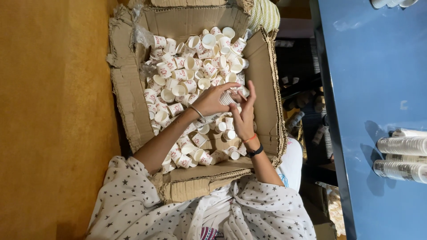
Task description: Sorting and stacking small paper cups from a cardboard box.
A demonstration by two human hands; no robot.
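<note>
- The short stack of small paper cups [227, 98] sits between both hands, held above the middle of the cardboard box [129, 89], just over the heap of loose cups.
- The left hand [211, 100] closes its grip round the stack, fingers curled over the cup bodies.
- The right hand [243, 116] has a looser grip: its fingers are partly spread and its fingertips touch the stack's end; whether it pinches a cup of its own I cannot tell.
- Risk, as I judge it: the cups are thin, so a hard squeeze could crush a rim or jam two cups together.
- Risk: a cup pushed in tilted could make the stack buckle and spill back into the heap.
- The loose paper cups [187, 71] lie every way up, white with a red printed mark on the side; some show only their open white mouths.
- The box is brown corrugated card with torn, ragged flaps folded outward; a scrap of clear plastic film [141, 35] hangs at its far left corner.
- A green-and-white striped stack [263, 15] stands at the box's far edge, probably more cups.
- On the blue bench [369, 133] to the right lie long sleeves of stacked cups [402, 146], white, wrapped in clear film, well apart from the box.
- The floor [53, 124] on the left is ochre yellow.
</note>
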